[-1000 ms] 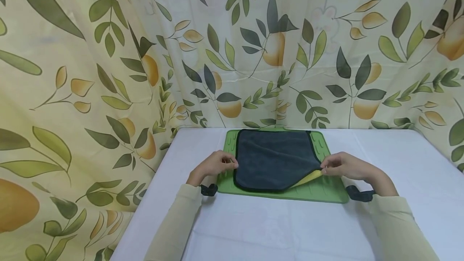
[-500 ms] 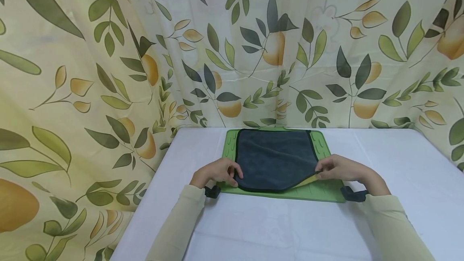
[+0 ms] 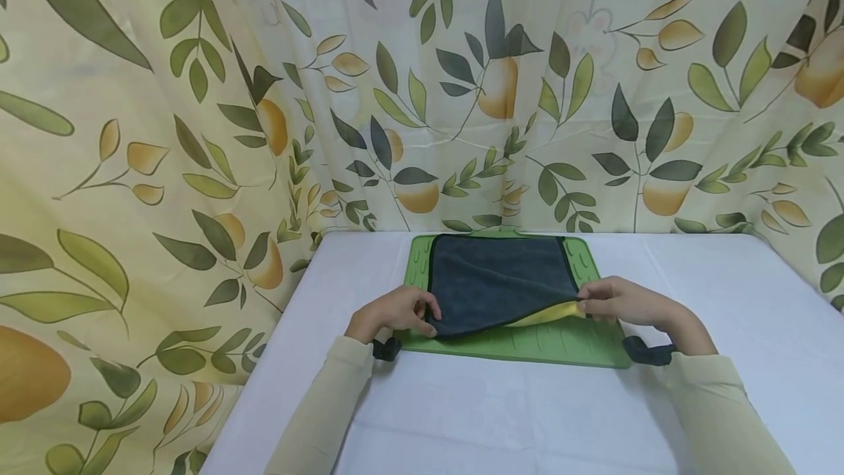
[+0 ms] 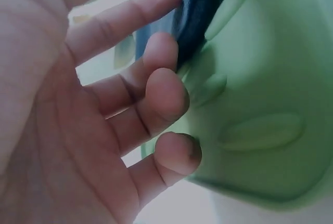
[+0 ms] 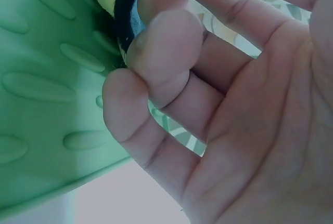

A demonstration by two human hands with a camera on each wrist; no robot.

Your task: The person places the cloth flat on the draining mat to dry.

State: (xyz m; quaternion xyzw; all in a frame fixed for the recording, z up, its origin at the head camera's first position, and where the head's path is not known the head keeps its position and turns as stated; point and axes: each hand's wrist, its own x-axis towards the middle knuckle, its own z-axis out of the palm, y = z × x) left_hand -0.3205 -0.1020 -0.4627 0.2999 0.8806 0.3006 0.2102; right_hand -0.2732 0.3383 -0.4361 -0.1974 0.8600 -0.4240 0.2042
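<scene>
A dark grey-blue cloth (image 3: 497,277) with black edging and a yellow underside lies over a green ridged mat (image 3: 514,347). My left hand (image 3: 395,311) pinches its near left corner; in the left wrist view the index fingertip touches the cloth edge (image 4: 195,13), the other fingers are bent loosely, and the thumb tip is out of sight. My right hand (image 3: 626,306) pinches the near right corner, which is raised and shows yellow beneath. Up close, the right fingers (image 5: 166,47) curl against the black-edged corner.
White cloth covers the table (image 3: 461,416), on which the mat lies near the far edge. A curtain (image 3: 501,94) printed with leaves and fruit hangs behind and along the left side. Each wrist wears a black band.
My left hand has come down from the cloth's left edge to its near corner. The right hand dipped, then rose again, and the near edge has lifted backward, baring more of the mat.
</scene>
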